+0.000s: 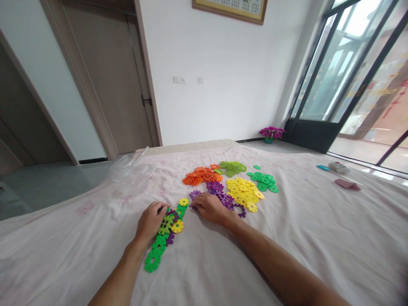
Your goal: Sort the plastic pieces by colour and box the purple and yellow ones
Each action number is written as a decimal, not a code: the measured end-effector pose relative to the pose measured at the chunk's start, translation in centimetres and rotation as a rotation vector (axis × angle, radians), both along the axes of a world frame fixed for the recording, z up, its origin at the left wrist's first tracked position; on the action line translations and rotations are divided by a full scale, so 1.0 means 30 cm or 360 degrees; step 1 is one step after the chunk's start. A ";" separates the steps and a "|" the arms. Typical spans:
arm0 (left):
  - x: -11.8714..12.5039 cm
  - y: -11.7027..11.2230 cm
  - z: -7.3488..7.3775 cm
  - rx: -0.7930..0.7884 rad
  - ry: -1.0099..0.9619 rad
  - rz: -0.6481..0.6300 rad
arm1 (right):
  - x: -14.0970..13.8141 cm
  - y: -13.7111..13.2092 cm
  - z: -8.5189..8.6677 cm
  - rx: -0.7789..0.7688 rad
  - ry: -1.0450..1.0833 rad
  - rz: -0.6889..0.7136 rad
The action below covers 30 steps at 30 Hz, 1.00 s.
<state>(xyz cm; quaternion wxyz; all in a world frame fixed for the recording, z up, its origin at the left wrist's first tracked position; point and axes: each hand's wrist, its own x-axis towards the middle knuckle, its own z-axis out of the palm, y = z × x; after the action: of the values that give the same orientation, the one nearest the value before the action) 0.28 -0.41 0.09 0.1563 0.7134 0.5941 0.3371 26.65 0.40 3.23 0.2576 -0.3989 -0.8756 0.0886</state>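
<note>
My left hand is closed on the left side of a joined strip of plastic interlocking discs. This strip lies on the cloth and has green discs, yellow discs, a light-green square lattice piece and purple pieces. To its right, my right hand reaches to the left edge of the purple pile. Its fingers are bent down and closed at a purple notched piece, partly covered by the fingertips. The left thumb and some fingertips are hidden.
Beyond my right hand lie piles of orange pieces, light-green pieces, yellow discs and green discs. A clear plastic bag rests at back left. A folded pinkish paper is far right on the bedcover.
</note>
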 end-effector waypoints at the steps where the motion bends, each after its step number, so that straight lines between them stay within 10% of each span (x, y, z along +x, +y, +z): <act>1: 0.001 0.000 0.000 -0.0002 -0.0001 0.0002 | -0.003 -0.002 -0.001 0.0000 -0.0021 0.0003; 30: 0.000 0.000 -0.001 0.0016 0.0026 0.0008 | 0.010 -0.019 0.027 0.0123 -0.0207 -0.0055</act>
<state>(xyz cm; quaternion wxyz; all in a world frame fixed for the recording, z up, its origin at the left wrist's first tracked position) 0.29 -0.41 0.07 0.1470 0.7155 0.5953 0.3347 26.96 -0.16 4.03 0.2168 -0.4085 -0.8863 0.0241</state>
